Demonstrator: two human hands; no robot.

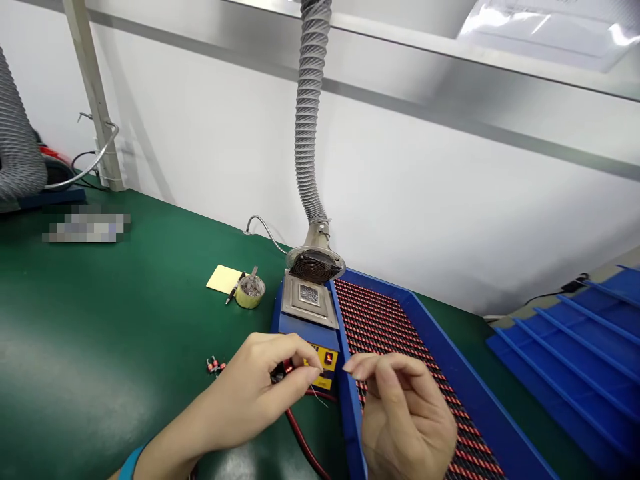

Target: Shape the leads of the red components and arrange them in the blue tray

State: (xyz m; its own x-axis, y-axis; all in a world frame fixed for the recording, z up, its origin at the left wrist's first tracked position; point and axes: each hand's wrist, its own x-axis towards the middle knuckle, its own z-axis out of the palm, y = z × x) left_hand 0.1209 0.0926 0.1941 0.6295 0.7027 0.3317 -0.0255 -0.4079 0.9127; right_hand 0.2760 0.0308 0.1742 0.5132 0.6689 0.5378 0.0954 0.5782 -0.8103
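My left hand pinches a small red-and-black wired component between thumb and fingers, just left of the yellow front panel of a blue-based solder pot. Thin bright leads stick out below the fingertips. My right hand hangs over the near wall of a blue tray, its fingertips drawn together close to the pot's panel. Anything between them is too thin to make out. Two similar small components lie on the green mat left of my left hand.
The tray holds dense rows of red-and-black components. A ribbed grey fume hose rises from a round fan hood behind the pot. A roll of tape, a pen and a yellow note lie left of it. A red cable runs below. Blue ribbed trays stand at right.
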